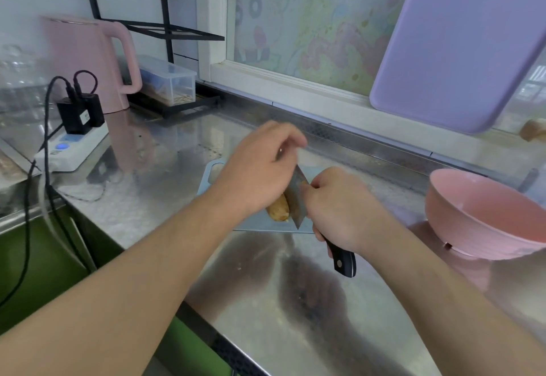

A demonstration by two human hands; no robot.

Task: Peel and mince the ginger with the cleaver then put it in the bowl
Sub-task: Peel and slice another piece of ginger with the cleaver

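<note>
While the right hand (339, 207) curls round the dark handle of the cleaver (298, 201), its blade stands edge-down on the pale blue cutting board (215, 169), just beside the ginger (278, 208). That ginger lies on the board, still in its tan skin, touching or nearly touching the blade's left face. Over the far part of the ginger sits the left hand (260, 169), fingers bent loosely above the top of the blade; whether they grip the ginger or only rest on it cannot be told, since the hand hides the contact. To the right of the board, well apart from it, the pink bowl (484, 213) stands on the steel bench (280, 302). Left of the board, near the back of the bench, are a white power strip (71, 151) with black plugs and a pink kettle (88, 59). Behind the board, leaning against the window, is a lilac board (461, 50).
</note>
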